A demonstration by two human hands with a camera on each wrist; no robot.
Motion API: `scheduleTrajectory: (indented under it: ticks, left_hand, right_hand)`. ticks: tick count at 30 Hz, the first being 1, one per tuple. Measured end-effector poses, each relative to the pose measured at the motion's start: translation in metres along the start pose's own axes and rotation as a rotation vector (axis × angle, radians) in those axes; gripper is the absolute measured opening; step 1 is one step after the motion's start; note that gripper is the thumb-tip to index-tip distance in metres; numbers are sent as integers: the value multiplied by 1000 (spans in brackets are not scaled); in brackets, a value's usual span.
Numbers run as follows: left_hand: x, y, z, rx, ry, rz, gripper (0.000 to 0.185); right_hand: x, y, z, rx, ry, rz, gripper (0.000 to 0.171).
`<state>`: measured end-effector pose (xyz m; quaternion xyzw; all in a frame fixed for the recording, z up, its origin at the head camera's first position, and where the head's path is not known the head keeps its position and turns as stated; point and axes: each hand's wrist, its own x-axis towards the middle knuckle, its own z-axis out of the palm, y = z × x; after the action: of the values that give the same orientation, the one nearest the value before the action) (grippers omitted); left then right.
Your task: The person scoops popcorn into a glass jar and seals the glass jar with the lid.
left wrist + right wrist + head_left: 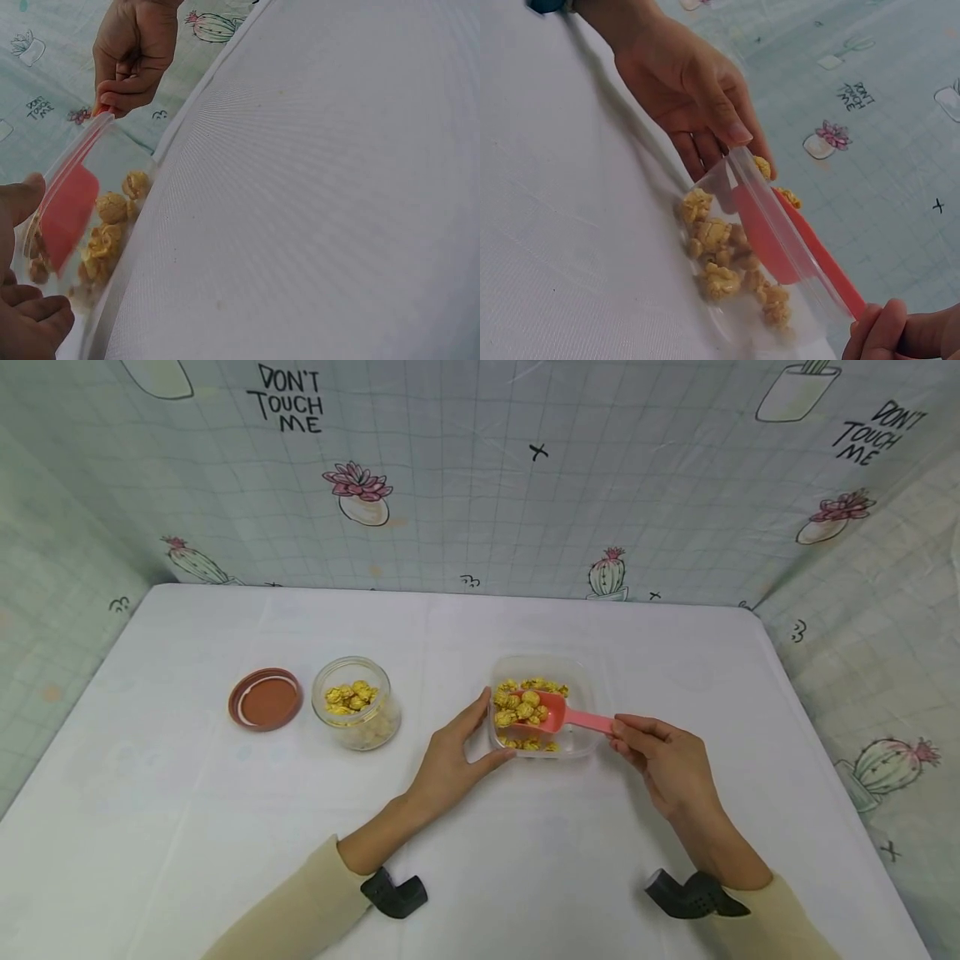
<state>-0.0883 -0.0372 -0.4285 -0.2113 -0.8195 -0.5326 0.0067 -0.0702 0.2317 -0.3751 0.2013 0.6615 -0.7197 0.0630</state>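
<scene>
The right hand [663, 760] is pinching the thin handle end of a pink scoop [551, 714], heaped with light, loose yellow candies [519, 706] that look ready to roll off. The left hand [450, 760] is spread, steadying the clear plastic box [581, 681]. An open jar [356, 702] and its brown lid [265, 698] are sitting to the left, with nothing between.
</scene>
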Motion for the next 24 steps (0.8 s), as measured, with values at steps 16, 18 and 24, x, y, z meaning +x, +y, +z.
scheduleTrajectory:
  ticks: [16, 18, 24]
  left_hand:
    - [1, 0, 1, 12, -5, -6, 85]
    - [1, 0, 1, 14, -1, -4, 85]
    - [0, 1, 0, 9, 0, -9, 85]
  right_hand:
    - [3, 0, -1, 32, 28, 20, 55]
    - [3, 1, -3, 56, 33, 24, 55]
    - [2, 2, -11, 126, 29, 8, 32]
